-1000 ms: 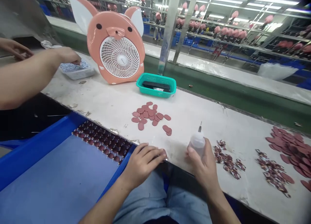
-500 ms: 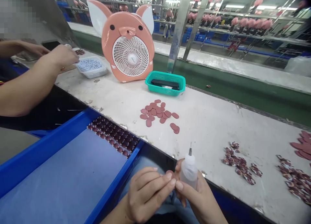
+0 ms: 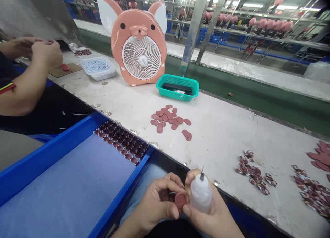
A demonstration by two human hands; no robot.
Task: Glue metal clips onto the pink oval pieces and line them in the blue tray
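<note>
Left hand (image 3: 154,207) pinches a reddish piece (image 3: 180,200) (flat, matte, rounded).

On the surface (image 3: 213,138) stand, left to right, the tub (image 3: 103,75), the fan (image 3: 140,47) and the basket (image 3: 175,95); discs (image 3: 167,117) lie before the basket, part piles (image 3: 254,172) farther right. The bin (image 3: 69,176), with rows of pieces (image 3: 123,141) in its far end, is left of the left fingers (image 3: 168,209); their disc (image 3: 180,199) is just left of the bottle (image 3: 201,195) in the right fingers (image 3: 194,214).
</note>
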